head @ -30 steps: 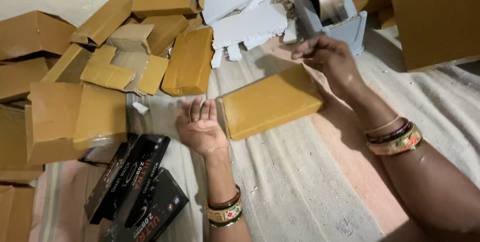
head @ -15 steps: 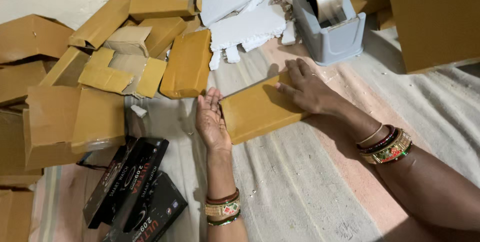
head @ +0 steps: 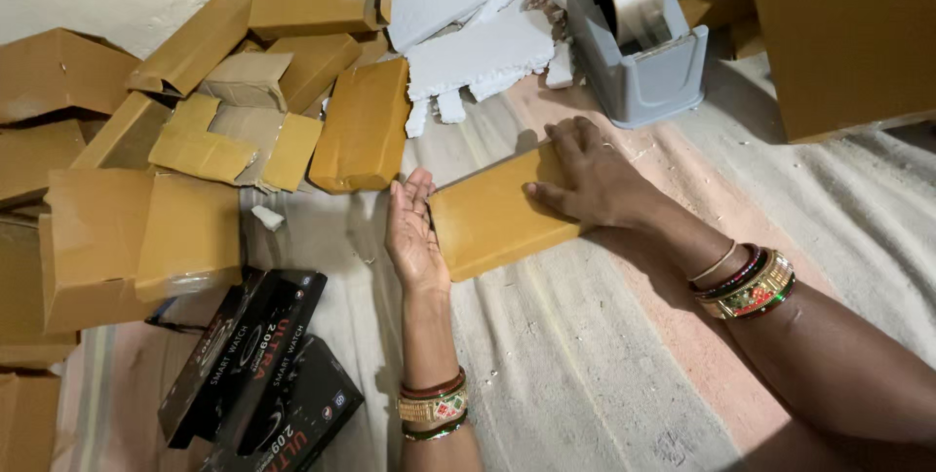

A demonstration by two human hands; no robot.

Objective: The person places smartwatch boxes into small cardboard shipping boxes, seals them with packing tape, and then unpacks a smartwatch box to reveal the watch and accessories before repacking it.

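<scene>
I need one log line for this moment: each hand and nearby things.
left hand: edge against brown box | right hand: flat on box top | behind: grey tape dispenser | near left: black boxes

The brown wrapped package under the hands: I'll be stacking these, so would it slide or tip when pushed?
The brown wrapped package lies flat and low, so it probably won't tip. Its smooth wrap may slide on the cloth. The right hand presses it without denting, suggesting stiffness.

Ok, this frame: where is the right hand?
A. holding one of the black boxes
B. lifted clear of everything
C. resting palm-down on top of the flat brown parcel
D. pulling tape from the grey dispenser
C: the right hand lies flat on the brown parcel, while the left hand presses against its left edge; the grey tape dispenser stands untouched behind.
</scene>
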